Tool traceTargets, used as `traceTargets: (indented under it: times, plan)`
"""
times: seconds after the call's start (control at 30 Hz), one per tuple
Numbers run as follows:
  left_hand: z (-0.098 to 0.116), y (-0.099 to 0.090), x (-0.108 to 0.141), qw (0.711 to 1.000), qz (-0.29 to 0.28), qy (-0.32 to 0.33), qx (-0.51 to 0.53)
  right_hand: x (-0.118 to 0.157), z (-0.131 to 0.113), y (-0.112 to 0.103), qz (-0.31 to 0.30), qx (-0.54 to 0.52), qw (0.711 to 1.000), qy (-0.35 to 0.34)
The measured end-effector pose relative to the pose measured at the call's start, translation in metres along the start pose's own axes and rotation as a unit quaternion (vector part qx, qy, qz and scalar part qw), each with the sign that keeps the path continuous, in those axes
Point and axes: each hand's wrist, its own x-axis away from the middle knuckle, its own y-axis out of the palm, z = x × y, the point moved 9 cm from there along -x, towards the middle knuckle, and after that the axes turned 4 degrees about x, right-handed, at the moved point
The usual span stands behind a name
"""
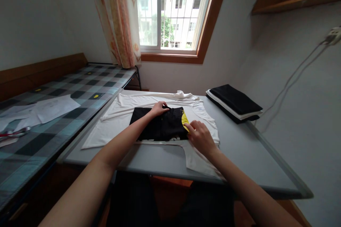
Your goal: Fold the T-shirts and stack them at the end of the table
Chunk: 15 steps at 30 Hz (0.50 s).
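Observation:
A black garment with a yellow print (170,124), folded into a rectangle, lies on a white shirt (106,131) spread across the table. My left hand (159,108) is at the middle of the black garment's far edge, thumb and fingers closed on the cloth. At the garment's right end, my right hand (199,133) pinches the corner by the yellow patch. Part of the white shirt is covered by the black garment and my arms. One white sleeve reaches toward the table's near edge, under my right forearm.
A stack of folded black and white clothes (234,103) sits at the table's back right. The grey table (239,159) stands beside a bed with a checked sheet (106,74), where papers (53,110) lie. A cable (290,74) hangs along the right wall.

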Motion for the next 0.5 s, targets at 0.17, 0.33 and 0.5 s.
traceTargets:
  times: [0.17,0.33,0.5]
  plan:
    - [-0.004,0.002,-0.002,1.0,0.002,-0.003,0.014,0.008,-0.002,0.007,-0.031,0.008,0.999,0.028]
    - [-0.007,-0.001,-0.004,1.0,0.001,-0.02,0.022,0.011,-0.01,0.014,-0.087,0.04,0.995,0.028]
    - [-0.009,0.002,-0.002,0.998,-0.028,-0.044,0.039,0.014,-0.007,0.015,-0.14,0.053,0.989,0.022]
